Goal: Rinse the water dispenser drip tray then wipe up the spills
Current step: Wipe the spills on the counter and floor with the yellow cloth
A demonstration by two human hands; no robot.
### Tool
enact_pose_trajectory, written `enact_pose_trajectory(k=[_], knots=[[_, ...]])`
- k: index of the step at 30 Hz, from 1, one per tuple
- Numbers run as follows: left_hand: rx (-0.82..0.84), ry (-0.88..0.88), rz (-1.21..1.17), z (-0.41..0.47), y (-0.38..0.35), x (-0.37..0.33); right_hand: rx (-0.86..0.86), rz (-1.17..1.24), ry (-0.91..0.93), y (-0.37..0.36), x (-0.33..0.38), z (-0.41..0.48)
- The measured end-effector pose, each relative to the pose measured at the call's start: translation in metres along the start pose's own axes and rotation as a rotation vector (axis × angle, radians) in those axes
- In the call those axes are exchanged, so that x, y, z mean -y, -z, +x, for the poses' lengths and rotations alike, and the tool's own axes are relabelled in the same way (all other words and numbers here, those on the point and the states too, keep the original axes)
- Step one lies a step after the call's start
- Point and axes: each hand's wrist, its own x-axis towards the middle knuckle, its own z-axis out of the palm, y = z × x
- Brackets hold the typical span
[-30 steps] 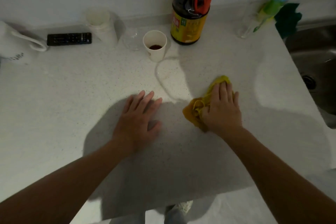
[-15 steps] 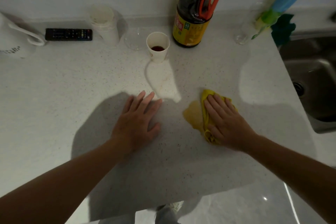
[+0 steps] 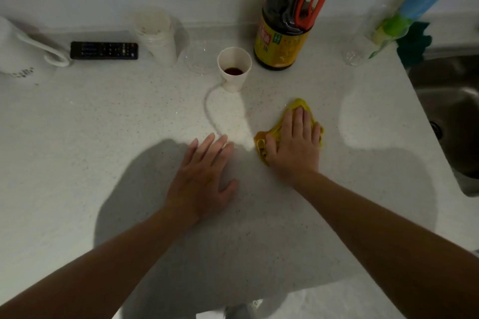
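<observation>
A crumpled yellow cloth (image 3: 298, 106) lies on the speckled white countertop (image 3: 103, 124), right of centre. My right hand (image 3: 295, 142) presses flat on top of it, fingers pointing away from me, covering most of it. My left hand (image 3: 204, 173) rests palm down on the bare counter just left of the cloth, fingers spread, holding nothing. A drip tray is not in view.
A paper cup (image 3: 234, 68) with dark liquid stands beyond the hands, a large dark sauce bottle (image 3: 282, 36) with a red handle behind it. A remote (image 3: 103, 50), white jar (image 3: 155, 33) and white kettle (image 3: 15, 52) line the back left. The sink (image 3: 451, 111) lies right.
My right hand has slid the cloth back away from me and turned its fingers straight ahead. My left hand has stayed in place.
</observation>
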Motion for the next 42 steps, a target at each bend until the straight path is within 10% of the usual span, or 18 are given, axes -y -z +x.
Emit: enact_pose_trajectory(k=[9, 21, 32, 42], knots=[[-0.201, 0.050, -0.189, -0.006, 0.008, 0.001, 0.062, -0.264, 0.705, 0.016, -0.061, 0.018], [0.061, 0.284, 0.073, -0.064, 0.021, 0.081, 0.019, -0.012, -0.103, -0.008, 0.032, -0.064], [0.139, 0.312, 0.101, -0.054, 0.013, 0.086, 0.046, -0.167, 0.747, -0.007, -0.006, -0.027], [0.145, 0.307, 0.024, -0.057, 0.026, 0.081, -0.032, 0.006, 0.184, -0.012, 0.030, -0.059]])
